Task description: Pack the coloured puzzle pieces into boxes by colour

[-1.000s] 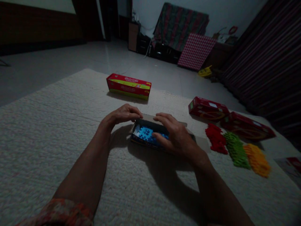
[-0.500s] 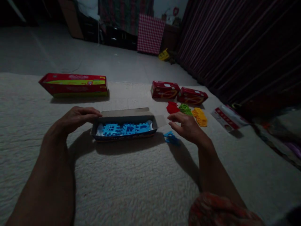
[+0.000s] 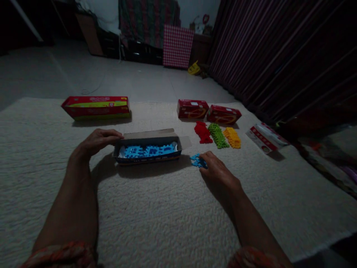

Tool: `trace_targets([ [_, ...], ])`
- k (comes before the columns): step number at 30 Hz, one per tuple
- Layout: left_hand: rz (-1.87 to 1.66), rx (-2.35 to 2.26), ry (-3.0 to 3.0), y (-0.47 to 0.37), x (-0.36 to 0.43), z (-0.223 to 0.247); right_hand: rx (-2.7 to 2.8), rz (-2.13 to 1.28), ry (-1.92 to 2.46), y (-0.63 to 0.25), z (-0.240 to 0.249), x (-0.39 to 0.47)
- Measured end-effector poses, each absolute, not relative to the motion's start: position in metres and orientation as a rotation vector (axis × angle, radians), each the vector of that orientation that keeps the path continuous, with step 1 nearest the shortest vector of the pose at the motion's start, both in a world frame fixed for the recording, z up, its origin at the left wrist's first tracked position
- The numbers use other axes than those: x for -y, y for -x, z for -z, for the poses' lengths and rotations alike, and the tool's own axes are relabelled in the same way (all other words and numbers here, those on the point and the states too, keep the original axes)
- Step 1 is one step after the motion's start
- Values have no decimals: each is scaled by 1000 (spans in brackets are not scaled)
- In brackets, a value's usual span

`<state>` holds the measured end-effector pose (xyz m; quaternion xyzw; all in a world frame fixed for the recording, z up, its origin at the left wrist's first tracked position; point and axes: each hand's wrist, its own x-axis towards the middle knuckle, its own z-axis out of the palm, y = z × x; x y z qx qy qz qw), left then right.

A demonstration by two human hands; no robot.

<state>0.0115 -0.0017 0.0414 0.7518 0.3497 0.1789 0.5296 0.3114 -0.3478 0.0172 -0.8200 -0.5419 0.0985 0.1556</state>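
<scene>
An open long cardboard box (image 3: 147, 160) rests on the quilted mat, its lid flap raised at the back and an end flap out to the right. Light-blue interlocking toy blocks (image 3: 133, 151) lie in a row inside it. My left hand (image 3: 102, 140) is closed on the box's back left corner, thumb and fingers together. To the right of the box, my right hand (image 3: 217, 168) has its thumb and fingers around a small stack of blue toy blocks (image 3: 196, 160) on the mat. The palm hides part of that stack.
Red blocks (image 3: 203, 132), green blocks (image 3: 218, 135) and yellow blocks (image 3: 232, 137) lie in piles beyond my right hand. Behind them are two dark red boxes (image 3: 192, 109). A long red box (image 3: 97, 108) stands back left, a white-and-red box (image 3: 264, 139) right.
My right hand has come down and closed around the blue blocks beside the box. My left hand stays at the box's corner. The view has shifted slightly.
</scene>
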Motion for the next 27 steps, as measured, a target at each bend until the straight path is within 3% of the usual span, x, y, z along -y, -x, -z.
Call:
trace_targets([
  [8,-469,-798,-1771,-12,-1,-37,1596,-183,2432,-319,-17,345],
  [15,-489,-798,-1800,-14,-2,-36,1760,165,2054,-311,-61,313],
  [20,-502,-769,-1813,-14,-3,-34,1939,-21,1805,-253,-87,249],
  [27,-505,-740,-1791,-12,-7,-29,2036,-187,1862,-215,-70,188],
])
